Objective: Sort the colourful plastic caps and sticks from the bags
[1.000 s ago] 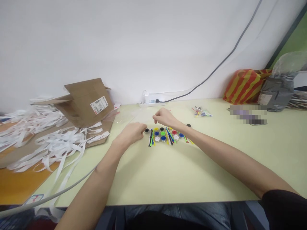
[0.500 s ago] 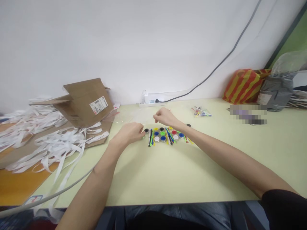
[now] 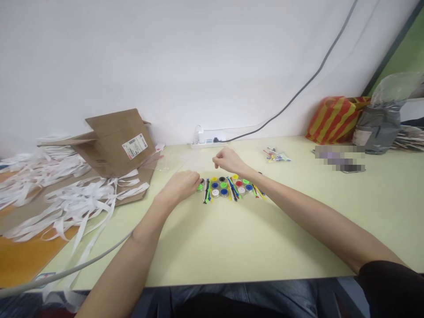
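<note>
The left hand point(image 3: 179, 186) was at the left end of a small group of round plastic discs point(image 3: 223, 185) in yellow, black, green, blue, red and white, set out in rows on the table point(image 3: 265, 247). Its fingers point(image 3: 194, 180) were curled, with the tips at a black disc point(image 3: 202, 180) and just beside a green disc point(image 3: 199, 187); I cannot tell whether they were gripping anything. The right hand point(image 3: 228, 161) hung above the far side of the group, its fingers point(image 3: 218, 162) loosely bent, and I cannot tell whether they held anything. Thin plastic sticks point(image 3: 207, 191) in black, green, blue and yellow lay between and beside the discs.

Beyond the hands lay a clear plastic sheet point(image 3: 172, 164), and a power strip point(image 3: 207, 141) sat against the wall with a black cable point(image 3: 281, 115) running up from it. To the right were a small packet of coloured pieces point(image 3: 276, 154), a striped bag point(image 3: 336, 120) and a grey bag point(image 3: 377, 130). To the left, a cardboard box point(image 3: 119, 142) leaned over a heap of white strips point(image 3: 76, 207).
</note>
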Motion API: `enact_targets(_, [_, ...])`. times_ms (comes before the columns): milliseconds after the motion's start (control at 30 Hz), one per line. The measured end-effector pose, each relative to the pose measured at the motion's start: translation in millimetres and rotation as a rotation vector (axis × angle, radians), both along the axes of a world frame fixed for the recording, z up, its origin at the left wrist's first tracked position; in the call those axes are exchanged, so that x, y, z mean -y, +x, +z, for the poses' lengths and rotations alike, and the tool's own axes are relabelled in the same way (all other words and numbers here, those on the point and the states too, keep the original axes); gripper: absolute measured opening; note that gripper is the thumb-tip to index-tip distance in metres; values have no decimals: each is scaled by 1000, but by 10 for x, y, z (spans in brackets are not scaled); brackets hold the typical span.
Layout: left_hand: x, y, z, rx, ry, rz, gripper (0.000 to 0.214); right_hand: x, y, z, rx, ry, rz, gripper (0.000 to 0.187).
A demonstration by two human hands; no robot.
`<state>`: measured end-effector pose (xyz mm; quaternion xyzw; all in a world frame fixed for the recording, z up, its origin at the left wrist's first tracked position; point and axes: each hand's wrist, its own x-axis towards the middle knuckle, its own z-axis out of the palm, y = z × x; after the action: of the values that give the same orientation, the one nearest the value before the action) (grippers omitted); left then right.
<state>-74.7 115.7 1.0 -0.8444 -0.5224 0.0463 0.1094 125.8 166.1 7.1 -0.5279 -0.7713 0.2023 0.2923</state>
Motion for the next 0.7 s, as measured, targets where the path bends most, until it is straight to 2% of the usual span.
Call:
enact_targets(133, [-38, -7, -32, 5, 53, 17, 47, -210, 194, -54, 95, 114, -147, 29])
enact_targets(200, [-68, -11, -54, 25, 96, 42, 45, -334, 367, -76, 152, 170, -190, 36])
enact_targets(333, [-111, -8, -96, 76, 163, 49, 35, -497, 655, -109, 256, 147, -45, 59])
enact_targets(467, [-103, 18, -108, 151, 174, 34, 33, -506, 646, -235, 499, 127, 45, 70])
enact_targets(567, [-82, 43, -101, 208, 200, 36, 33, -458, 566, -350, 644, 95, 50, 67])
enact_targets(700, [-67, 72, -78, 279, 228, 32, 32, -393, 563, -379, 668, 93, -22, 47])
